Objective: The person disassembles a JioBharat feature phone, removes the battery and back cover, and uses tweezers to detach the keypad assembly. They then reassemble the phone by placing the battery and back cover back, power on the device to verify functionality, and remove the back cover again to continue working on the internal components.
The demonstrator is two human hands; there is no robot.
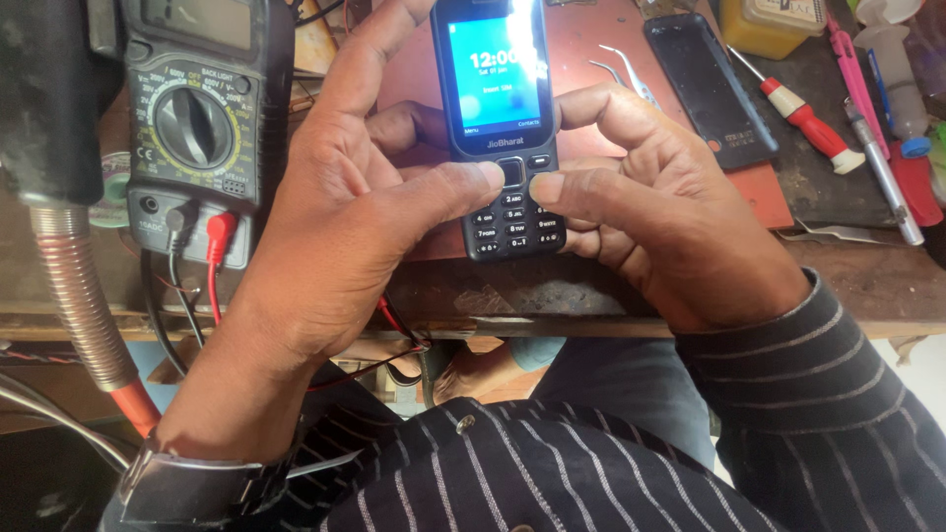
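A dark keypad phone (pixel 498 128) with a lit blue screen is held upright between both hands over a reddish mat (pixel 591 49). My left hand (pixel 335 227) grips its left side, with the thumb tip at the centre navigation key. My right hand (pixel 660 217) holds the right side, its thumb resting on the keypad just right of that key. Both wrists come out of dark striped sleeves, and a metal watch sits on the left wrist.
A black multimeter (pixel 197 128) with red and black leads plugged in stands at the left, beside a flexible metal hose (pixel 79 296). To the right lie a black phone back cover (pixel 709 89), a red-handled screwdriver (pixel 803 118), tweezers (pixel 621 69) and a yellow box (pixel 769 25).
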